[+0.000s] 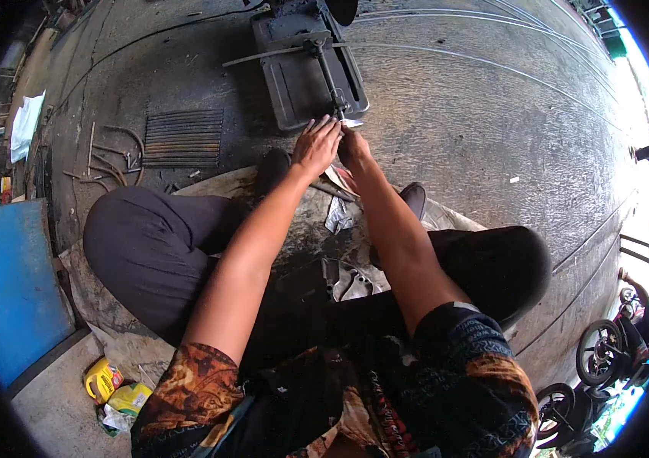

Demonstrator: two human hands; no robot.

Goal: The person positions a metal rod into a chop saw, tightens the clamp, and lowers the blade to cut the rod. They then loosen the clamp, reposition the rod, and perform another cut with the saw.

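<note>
Both my hands are in front of me at the near end of the dark metal base (284, 99) of a cut-off machine, by its clamp screw (326, 72). My left hand (319, 146) is held with fingers stretched out beside the screw's near end. Closed beside it, my right hand (354, 148) hides most of what its fingers grip. A small pale flat piece (351, 123) shows just beyond its fingertips. Across the base lies a thin metal rod (263, 56), at the clamp jaw (311, 44).
A row of several cut rods (183, 139) lies left of the machine, near bent rods (117, 164). Long rods (485, 65) stretch across the floor to the right. A blue panel (11, 282) and a yellow container (101, 379) are at left. Motorcycles (599, 351) stand at right.
</note>
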